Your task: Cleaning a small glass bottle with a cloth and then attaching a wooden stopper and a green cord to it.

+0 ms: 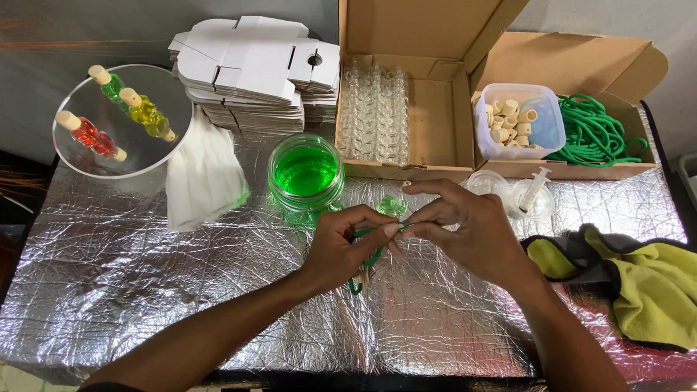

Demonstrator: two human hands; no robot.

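Pinching a green cord (371, 246) between both hands: your left hand (339, 248) grips its loop, your right hand (465, 230) nips the end, above the foil-covered counter (131, 287) near the green jar (306, 173). Step, as judged: threading or knotting. Next calls for steady fingertip tension.

a single head-worn camera looks steeply down and forward from close above the foil-covered table (130, 271), taking in both forearms and the far wall.
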